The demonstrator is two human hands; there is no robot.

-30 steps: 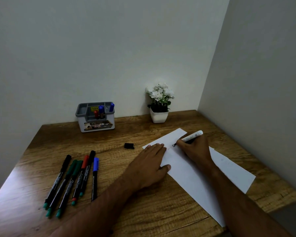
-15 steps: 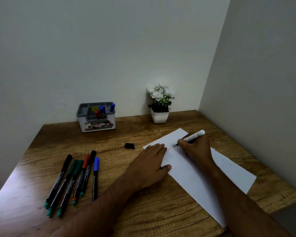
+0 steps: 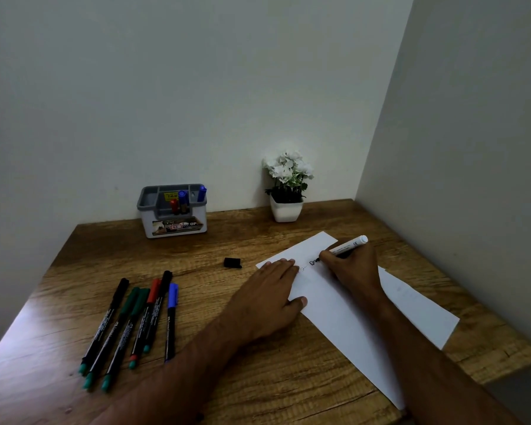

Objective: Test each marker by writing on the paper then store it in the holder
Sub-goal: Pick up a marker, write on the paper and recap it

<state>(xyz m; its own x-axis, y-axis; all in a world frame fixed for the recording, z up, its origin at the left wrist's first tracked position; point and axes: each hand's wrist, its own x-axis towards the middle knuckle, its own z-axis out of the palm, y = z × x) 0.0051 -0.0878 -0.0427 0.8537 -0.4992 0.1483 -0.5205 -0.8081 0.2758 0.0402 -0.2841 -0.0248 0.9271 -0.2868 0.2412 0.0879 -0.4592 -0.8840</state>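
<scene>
Now testing: right hand (image 3: 353, 265) pinches white-barrelled black marker (image 3: 348, 246), tip on white paper sheet (image 3: 344, 308) on wooden table (image 3: 196, 253). Left hand (image 3: 267, 299) lies spread flat, pinning paper. Best keep pressure light, paper pinned. Grey-and-white plastic holder (image 3: 173, 211) at back carries one red, two blue markers upright.

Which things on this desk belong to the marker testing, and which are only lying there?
Job: marker in the right hand; paper under the left hand; black cap; six markers waiting; holder.

Lying about: flower pot.
</scene>
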